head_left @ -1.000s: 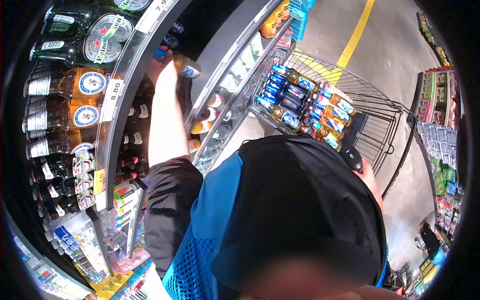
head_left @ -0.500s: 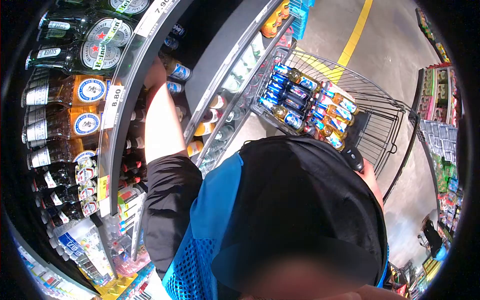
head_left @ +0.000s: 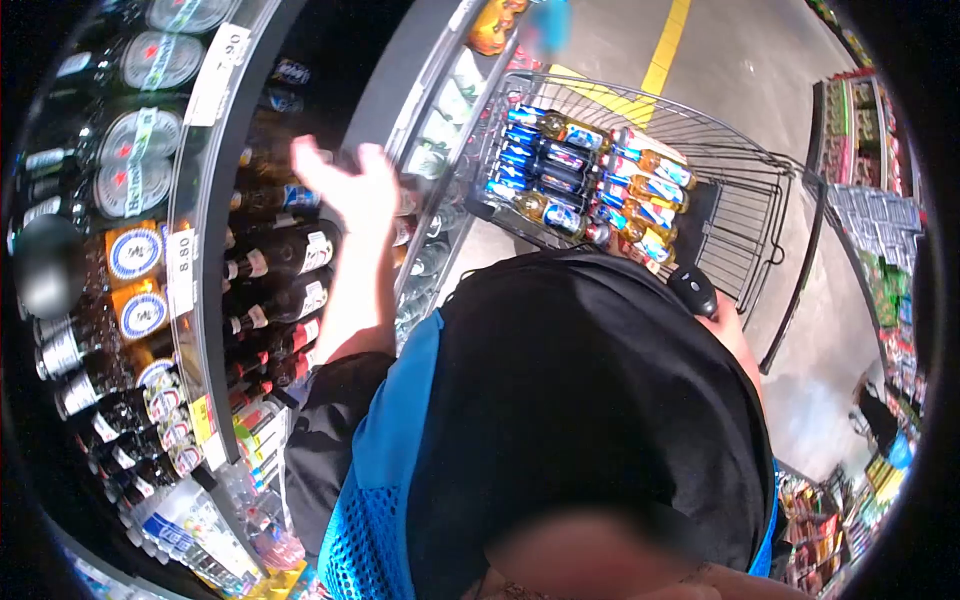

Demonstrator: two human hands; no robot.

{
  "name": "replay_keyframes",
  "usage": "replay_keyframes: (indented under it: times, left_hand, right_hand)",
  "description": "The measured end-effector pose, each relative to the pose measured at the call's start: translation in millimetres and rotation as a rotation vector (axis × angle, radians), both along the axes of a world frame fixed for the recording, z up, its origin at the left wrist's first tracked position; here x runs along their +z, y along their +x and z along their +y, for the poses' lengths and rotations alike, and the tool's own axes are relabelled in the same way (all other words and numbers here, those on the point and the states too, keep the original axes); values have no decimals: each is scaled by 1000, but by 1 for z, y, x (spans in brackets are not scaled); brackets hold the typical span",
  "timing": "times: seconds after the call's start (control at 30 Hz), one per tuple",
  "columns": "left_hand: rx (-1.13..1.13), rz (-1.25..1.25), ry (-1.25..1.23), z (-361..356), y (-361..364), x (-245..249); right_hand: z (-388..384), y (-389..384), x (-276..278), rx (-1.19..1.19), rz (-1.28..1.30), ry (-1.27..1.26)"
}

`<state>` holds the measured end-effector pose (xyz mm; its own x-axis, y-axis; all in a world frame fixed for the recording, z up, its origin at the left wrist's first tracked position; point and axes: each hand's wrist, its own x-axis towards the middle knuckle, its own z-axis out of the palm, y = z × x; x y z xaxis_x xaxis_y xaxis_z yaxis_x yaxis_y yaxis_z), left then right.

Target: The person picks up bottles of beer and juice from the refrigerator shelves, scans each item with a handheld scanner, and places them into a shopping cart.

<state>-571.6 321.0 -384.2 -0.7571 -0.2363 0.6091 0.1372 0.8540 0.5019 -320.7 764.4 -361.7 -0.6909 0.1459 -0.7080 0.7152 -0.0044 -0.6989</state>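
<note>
My left hand [head_left: 352,190] is open in front of the middle shelf, thumb and fingers apart, with nothing in it. Close behind it, brown bottles with blue-and-white labels [head_left: 298,196] lie in the dark shelf. Dark bottles with white labels [head_left: 318,248] are just below. At the right, my right hand [head_left: 727,325] is closed around a black rounded grip [head_left: 692,290] at the near end of the wire shopping cart [head_left: 740,235]; my torso hides part of it. Inside the cart stand several beer bottles [head_left: 640,190], some with blue caps.
Green Heineken bottles [head_left: 140,160] and amber bottles with round labels [head_left: 138,252] fill the left shelf, behind price tags [head_left: 181,272]. Stocked shelves [head_left: 850,150] line the far right. A yellow stripe [head_left: 665,45] crosses the floor, and a person [head_left: 878,415] is at the lower right.
My left hand has come out of the shelf beside the blue-labelled bottles, and its fingers are now spread. My right hand keeps its hold. The whole view has shifted slightly.
</note>
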Motion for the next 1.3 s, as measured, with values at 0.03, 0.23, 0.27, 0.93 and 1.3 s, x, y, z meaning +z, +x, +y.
replay_keyframes:
  times: [0.03, 0.23, 0.27, 0.93, 1.3]
  left_hand:
    - [-156, -10, -3, 21, 8, -31]
    - [-478, -1003, 610, 110, 11, -210]
    - [-364, -1366, 736, 122, 5, -228]
    - [-360, -1449, -575, 135, -14, -373]
    - [185, -1245, 866, 193, 16, -307]
  right_hand:
    - [11, 10, -13, 22, -2, 42]
    - [25, 35, -18, 28, -85, 214]
    - [25, 39, -16, 16, -97, 223]
    - [21, 90, -5, -162, -297, 161]
    - [48, 98, -43, -166, -106, 24]
